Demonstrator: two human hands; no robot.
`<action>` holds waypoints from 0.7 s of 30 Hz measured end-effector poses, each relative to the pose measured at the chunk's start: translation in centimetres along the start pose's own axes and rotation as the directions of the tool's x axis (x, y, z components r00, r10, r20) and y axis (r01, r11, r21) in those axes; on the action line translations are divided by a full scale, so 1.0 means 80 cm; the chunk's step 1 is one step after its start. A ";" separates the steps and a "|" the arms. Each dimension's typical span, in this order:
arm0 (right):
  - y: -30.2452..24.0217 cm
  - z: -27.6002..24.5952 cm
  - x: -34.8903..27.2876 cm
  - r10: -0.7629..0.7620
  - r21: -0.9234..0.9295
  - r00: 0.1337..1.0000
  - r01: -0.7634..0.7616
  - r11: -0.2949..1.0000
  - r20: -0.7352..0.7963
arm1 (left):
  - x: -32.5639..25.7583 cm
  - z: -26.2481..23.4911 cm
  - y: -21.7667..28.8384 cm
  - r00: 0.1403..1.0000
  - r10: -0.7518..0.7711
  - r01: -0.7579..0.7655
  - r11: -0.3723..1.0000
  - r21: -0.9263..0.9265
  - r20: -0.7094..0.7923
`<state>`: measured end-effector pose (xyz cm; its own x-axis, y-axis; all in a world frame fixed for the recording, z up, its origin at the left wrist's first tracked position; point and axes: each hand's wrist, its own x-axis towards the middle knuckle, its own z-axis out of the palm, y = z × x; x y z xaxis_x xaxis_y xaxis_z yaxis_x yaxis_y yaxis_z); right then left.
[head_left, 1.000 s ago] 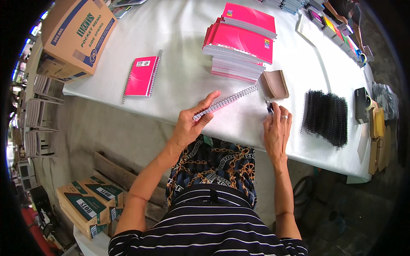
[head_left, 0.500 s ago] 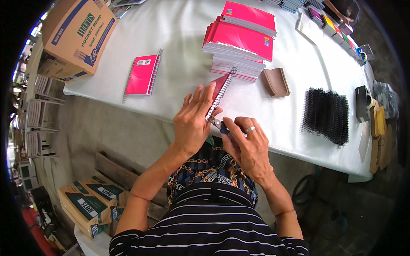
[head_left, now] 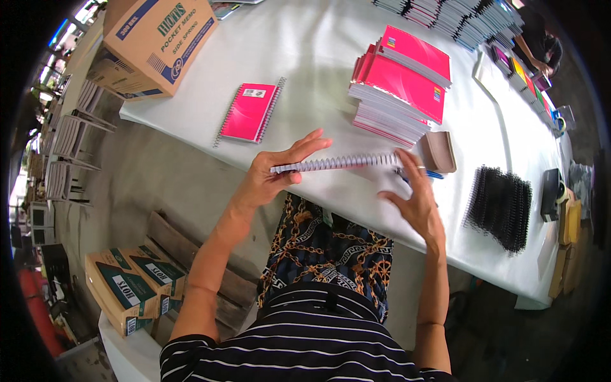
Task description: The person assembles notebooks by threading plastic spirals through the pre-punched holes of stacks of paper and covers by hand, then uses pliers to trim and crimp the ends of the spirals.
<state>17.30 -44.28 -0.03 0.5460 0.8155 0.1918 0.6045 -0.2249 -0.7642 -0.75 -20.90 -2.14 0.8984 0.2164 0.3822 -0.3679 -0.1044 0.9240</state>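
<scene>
Seen edge-on, a spiral notebook with its wire coil facing up is pinched between the thumb and fingers of my left hand, above the table's front edge. My right hand is over the table by the far end of the coil, slightly blurred, with thumb and fingers apart. Blue-handled pliers lie on the table just beyond its fingers, partly covered by them. To the left a pink spiral notebook rests flat, loose coil ends sticking out from it. A stack of pink notebooks rises behind my right hand.
A brown curved block sits beside the stack. Black coils are heaped at right, near a tape dispenser. A large cardboard box stands at the table's left end. Another person is at the far right.
My right hand has let go of the pliers on the table and opened. My left hand has turned the notebook from slanting to nearly level. The view has shifted.
</scene>
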 end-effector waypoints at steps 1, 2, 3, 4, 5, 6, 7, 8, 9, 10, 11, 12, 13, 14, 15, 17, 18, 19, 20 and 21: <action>-0.010 0.012 0.010 -0.123 0.144 0.987 0.107 0.984 0.106 | -0.001 -0.010 -0.005 0.999 0.039 -0.037 0.997 -0.071 0.035; -0.017 0.034 0.019 -0.179 0.376 0.976 0.121 0.919 0.123 | -0.003 -0.020 -0.007 0.994 0.081 -0.071 0.987 -0.141 0.067; -0.012 0.050 0.027 -0.230 0.393 0.960 0.153 0.907 0.157 | -0.001 -0.030 -0.005 0.997 0.070 -0.066 0.991 -0.115 0.035; -0.016 0.060 0.040 -0.255 0.366 0.961 0.199 0.909 0.111 | 0.002 -0.037 -0.002 0.998 0.062 -0.061 0.994 -0.092 0.003; -0.021 0.070 0.053 -0.279 0.336 0.958 0.243 0.910 0.062 | 0.006 -0.046 0.002 0.998 0.054 -0.056 0.996 -0.070 -0.028; -0.039 0.087 0.073 -0.291 0.271 0.955 0.296 0.916 -0.059 | 0.001 -0.062 0.010 0.994 0.042 -0.040 0.999 0.016 -0.103; -0.055 0.095 0.086 -0.301 0.192 0.936 0.334 0.923 -0.183 | -0.002 -0.079 0.019 0.985 0.037 -0.021 0.996 0.092 -0.170; -0.069 0.094 0.093 -0.294 0.164 0.932 0.330 0.930 -0.210 | 0.000 -0.091 0.025 0.971 0.037 0.002 0.986 0.165 -0.235; -0.085 0.091 0.100 -0.286 0.136 0.928 0.324 0.936 -0.238 | 0.006 -0.096 0.030 0.947 0.081 0.010 0.960 0.279 -0.311; -0.095 0.086 0.103 -0.279 0.106 0.924 0.315 0.943 -0.262 | 0.013 -0.098 0.033 0.915 0.131 0.028 0.923 0.384 -0.382; -0.099 0.080 0.103 -0.330 0.063 0.895 0.364 0.929 -0.300 | 0.019 -0.101 0.033 0.877 0.188 0.056 0.875 0.480 -0.443; -0.099 0.074 0.101 -0.373 0.013 0.878 0.395 0.918 -0.301 | 0.020 -0.109 0.025 0.911 0.164 0.098 0.805 0.585 -0.379; -0.096 0.064 0.098 -0.417 -0.036 0.858 0.427 0.904 -0.299 | 0.017 -0.121 0.008 0.939 0.130 0.131 0.719 0.682 -0.317; -0.093 0.053 0.095 -0.460 -0.085 0.837 0.457 0.885 -0.296 | 0.009 -0.130 -0.010 0.962 0.085 0.152 0.621 0.769 -0.259; -0.092 0.044 0.090 -0.440 -0.113 0.835 0.428 0.897 -0.330 | -0.011 -0.143 -0.034 0.976 -0.093 0.219 0.449 0.866 -0.198; -0.079 0.012 0.086 -0.415 -0.223 0.806 0.352 0.909 -0.422 | -0.016 -0.134 -0.032 0.959 -0.158 0.275 0.339 0.900 -0.234; -0.069 -0.005 0.084 -0.413 -0.293 0.775 0.303 0.907 -0.477 | -0.016 -0.130 -0.031 0.950 -0.190 0.293 0.284 0.913 -0.246; -0.055 -0.022 0.084 -0.380 -0.294 0.748 0.254 0.921 -0.544 | -0.014 -0.129 -0.030 0.945 -0.220 0.295 0.249 0.923 -0.242; -0.042 -0.037 0.088 -0.346 -0.290 0.714 0.206 0.935 -0.608 | -0.014 -0.125 -0.030 0.935 -0.251 0.304 0.206 0.930 -0.250; -0.032 -0.052 0.091 -0.257 -0.289 0.730 0.085 0.954 -0.633 | -0.009 -0.116 -0.024 0.927 -0.276 0.306 0.166 0.937 -0.254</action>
<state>22.18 -40.00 5.88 0.6109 0.3154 0.7261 0.7902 -0.2993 -0.5348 -2.90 -11.85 -4.08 0.8735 0.4758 0.1026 0.4387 -0.8610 0.2575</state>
